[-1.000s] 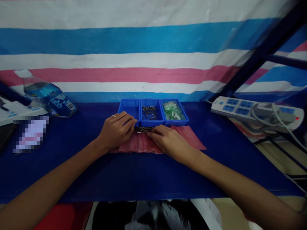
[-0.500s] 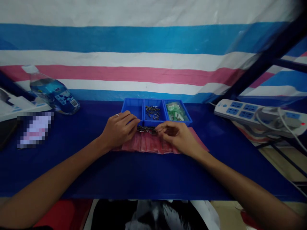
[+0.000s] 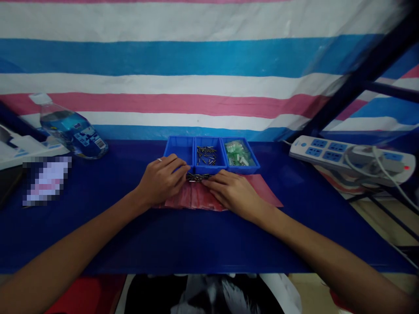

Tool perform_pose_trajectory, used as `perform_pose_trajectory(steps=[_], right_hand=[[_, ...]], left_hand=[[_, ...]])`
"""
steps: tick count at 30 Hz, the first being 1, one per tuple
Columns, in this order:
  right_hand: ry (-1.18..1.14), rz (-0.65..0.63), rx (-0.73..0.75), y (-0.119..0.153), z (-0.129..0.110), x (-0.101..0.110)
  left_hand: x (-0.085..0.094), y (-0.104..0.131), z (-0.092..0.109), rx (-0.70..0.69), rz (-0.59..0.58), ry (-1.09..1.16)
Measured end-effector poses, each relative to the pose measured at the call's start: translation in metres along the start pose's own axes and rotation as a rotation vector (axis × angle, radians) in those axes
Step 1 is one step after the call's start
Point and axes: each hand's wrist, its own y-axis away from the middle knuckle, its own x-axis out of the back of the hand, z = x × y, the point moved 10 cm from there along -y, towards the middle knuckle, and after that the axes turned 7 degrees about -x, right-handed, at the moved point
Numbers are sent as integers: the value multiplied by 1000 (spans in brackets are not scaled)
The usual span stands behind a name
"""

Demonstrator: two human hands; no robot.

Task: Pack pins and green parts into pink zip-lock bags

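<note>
My left hand (image 3: 163, 179) rests at the left end of a row of red plastic bags (image 3: 199, 197). Its fingers are bent and closed, and whatever they may hold is hidden beneath them. Over the right part of the bags lies my right hand (image 3: 234, 192), fingers stretched out and flat, the tips touching the near side of a small heap of dark metal pins (image 3: 196, 177). That heap lies between my two hands, along the upper edge of the bags.
Behind the hands stand three joined blue trays: a bare left tray (image 3: 180, 147), a middle tray (image 3: 209, 169) with loose metal pins, and a right one with green-and-clear packets (image 3: 238, 152). A bottle (image 3: 77, 131) leans at left; a power strip (image 3: 343, 157) lies right.
My right hand has come down and slid left over the bags, its fingers flattening out. The left hand stays nearly in place. The view has shifted slightly.
</note>
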Motion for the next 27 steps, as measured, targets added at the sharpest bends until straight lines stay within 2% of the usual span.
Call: perform_pose_trajectory(steps=[2, 5, 10, 12, 14, 18, 20, 23, 27], right_hand=[[85, -44, 28, 0, -2, -11], [106, -47, 22, 0, 0, -15], [-7, 22, -6, 2, 2, -4], [-118, 103, -53, 2, 5, 7], [-286, 149, -161, 3, 16, 14], [-811, 14, -511, 6, 44, -5], [-997, 29, -593, 7, 49, -8], [-1008, 176, -554, 6, 52, 10], [-722, 209, -390, 4, 40, 24]], left_hand=[[0, 0, 0, 3, -1, -5], [-1, -1, 0, 4, -9, -8], [-4, 0, 0, -2, -16, 16], [-3, 0, 0, -6, -4, 17], [-2, 1, 0, -12, 12, 7], [0, 0, 2, -23, 24, -22], [-1, 0, 2, -26, 21, -28], [-2, 1, 2, -27, 18, -30], [-3, 3, 1, -22, 8, -22]])
